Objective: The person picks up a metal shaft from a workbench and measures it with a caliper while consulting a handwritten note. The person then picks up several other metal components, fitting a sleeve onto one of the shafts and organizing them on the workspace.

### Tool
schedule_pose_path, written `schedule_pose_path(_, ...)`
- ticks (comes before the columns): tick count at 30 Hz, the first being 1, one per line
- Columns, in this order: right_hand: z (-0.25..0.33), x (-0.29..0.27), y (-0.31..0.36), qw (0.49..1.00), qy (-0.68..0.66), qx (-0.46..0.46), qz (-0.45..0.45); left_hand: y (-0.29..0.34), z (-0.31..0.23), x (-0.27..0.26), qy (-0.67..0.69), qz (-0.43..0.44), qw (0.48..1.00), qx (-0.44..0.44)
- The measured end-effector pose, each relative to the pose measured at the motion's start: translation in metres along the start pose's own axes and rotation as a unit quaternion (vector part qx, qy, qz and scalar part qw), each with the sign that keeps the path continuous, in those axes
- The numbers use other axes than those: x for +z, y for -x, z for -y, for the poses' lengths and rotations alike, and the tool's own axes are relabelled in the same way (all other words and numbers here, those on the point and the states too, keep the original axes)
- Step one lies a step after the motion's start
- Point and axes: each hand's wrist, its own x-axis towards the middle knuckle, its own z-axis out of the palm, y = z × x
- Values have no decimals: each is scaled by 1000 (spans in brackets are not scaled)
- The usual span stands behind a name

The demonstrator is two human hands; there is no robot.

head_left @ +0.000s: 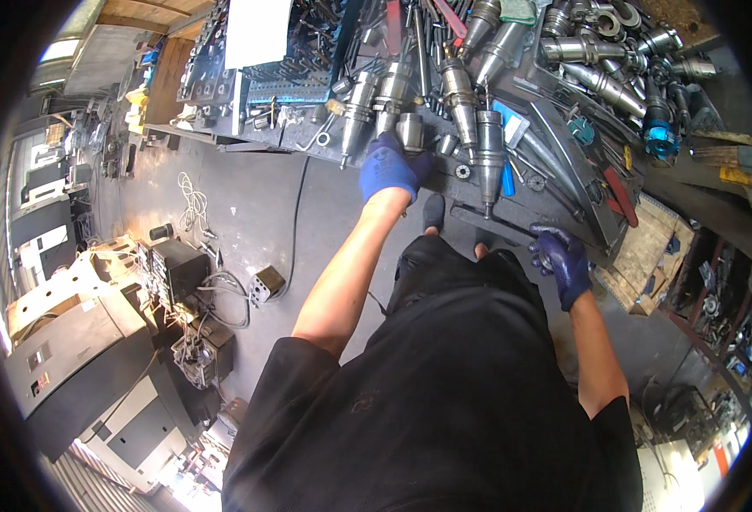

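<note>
Nearest the body, right hand (562,263), in a blue-purple glove: fingers curled round the near end of a dark bar (506,225). Bar runs along the front of the bench (525,203) and passes close by the lower tip of a large silver tool holder (490,158); whether the two touch, cannot tell. Left hand (389,171), blue glove, arm extended: fingers at the lower end of a second tool holder (391,90); grasping or only touching, cannot tell, as the glove hides the contact. Just right of that glove, a short silver cylinder (410,130); to its left, a ring-ended wrench (320,136). A small round collet (462,171) lies between the cylinder and the large silver tool holder. Farther back on the left, a blue rack (286,90) of slender tools, partly covered by a white sheet (257,32); back right, heaped metal holders (594,51).
</note>
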Motion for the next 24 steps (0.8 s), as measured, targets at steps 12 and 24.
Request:
schedule_pose_path(12, 9, 8, 15, 992, -32, 95, -81, -56, 115, -44, -27, -109, 994, -11)
schedule_pose_path(24, -12, -1, 17, 995, -70, -52, -46, 26, 2, -35, 52, 5, 968, 246)
